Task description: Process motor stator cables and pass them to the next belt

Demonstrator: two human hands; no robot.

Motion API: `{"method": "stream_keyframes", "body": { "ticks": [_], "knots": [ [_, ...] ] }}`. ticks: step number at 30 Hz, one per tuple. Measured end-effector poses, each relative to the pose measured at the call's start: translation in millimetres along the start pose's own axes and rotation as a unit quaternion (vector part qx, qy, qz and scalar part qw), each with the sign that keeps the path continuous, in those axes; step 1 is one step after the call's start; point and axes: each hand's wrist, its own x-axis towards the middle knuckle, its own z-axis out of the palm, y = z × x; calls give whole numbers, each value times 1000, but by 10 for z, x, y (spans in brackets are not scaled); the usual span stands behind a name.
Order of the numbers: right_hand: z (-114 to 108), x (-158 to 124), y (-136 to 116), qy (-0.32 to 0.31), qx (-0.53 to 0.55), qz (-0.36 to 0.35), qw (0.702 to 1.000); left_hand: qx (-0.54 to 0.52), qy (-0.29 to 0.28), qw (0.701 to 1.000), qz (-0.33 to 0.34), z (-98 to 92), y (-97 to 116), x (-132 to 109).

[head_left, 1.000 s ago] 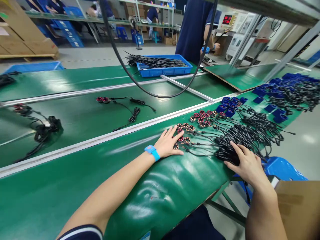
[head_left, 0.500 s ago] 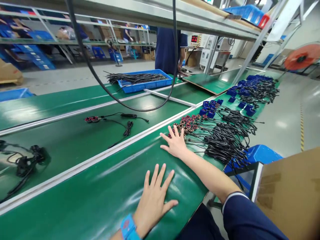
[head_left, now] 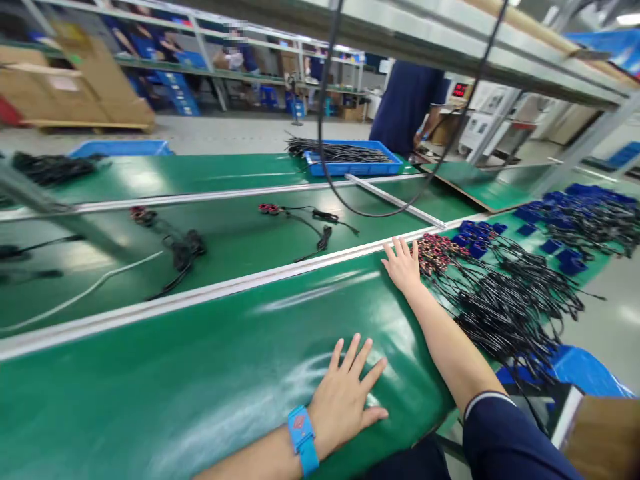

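Observation:
My left hand (head_left: 343, 400), with a blue band (head_left: 302, 433) at its wrist, lies palm down with spread fingers on the green work surface (head_left: 200, 373). Farther forward, my right hand (head_left: 403, 267) is spread at the left edge of a cluster of small red and copper-coloured round parts (head_left: 437, 253). Nothing shows in either hand. Black cables (head_left: 505, 300) run from these parts in a tangled pile to the right. Blue square parts (head_left: 475, 237) with cables lie just behind them.
Coiled cables with red parts (head_left: 270, 209) lie on the sunken green lane beyond the white rail (head_left: 240, 283). A blue tray (head_left: 355, 160) holds black cables. A dark cable loop hangs ahead (head_left: 323, 133). A person in dark blue (head_left: 407, 107) stands behind the tray. Cardboard box (head_left: 607, 433) at lower right.
The view has swung left, so things appear farther right, and more of the left side shows. My right hand is still spread beside the red parts; my left hand remains flat on the surface.

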Motion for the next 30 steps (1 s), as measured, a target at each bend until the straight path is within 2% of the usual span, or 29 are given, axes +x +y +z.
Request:
{"method": "stream_keyframes", "body": {
  "ticks": [3, 5, 7, 10, 14, 17, 19, 21, 25, 30],
  "knots": [
    [50, 65, -334, -8, 34, -72, 997, -36, 1, 999, -3, 47, 25, 24],
    [110, 209, -548, -11, 57, -84, 995, -46, -1, 999, -5, 52, 36, 31],
    [185, 429, -744, -15, 77, -62, 995, -53, -3, 999, -5, 28, 40, 30],
    [306, 820, -993, -34, 96, 9, 995, -58, -3, 998, -1, -37, 27, 20],
    [454, 1312, -1179, -66, 105, 55, 991, -9, 44, 999, 30, -9, -30, 25],
    [537, 1663, -1133, -70, 104, 51, 991, 88, 137, 986, 43, 148, -79, 55],
    [578, 1885, -1019, -71, 108, 40, 991, 141, 204, 968, 39, 262, -102, 82],
    [611, 2070, -872, -84, 121, 26, 989, 166, 242, 955, 36, 342, -117, 106],
    [640, 2230, -605, -111, 159, 12, 981, 176, 261, 949, 26, 389, -126, 136],
    [474, 2096, -466, -63, 207, 26, 976, 161, 243, 956, 26, 314, -105, 120]
  ]
}}
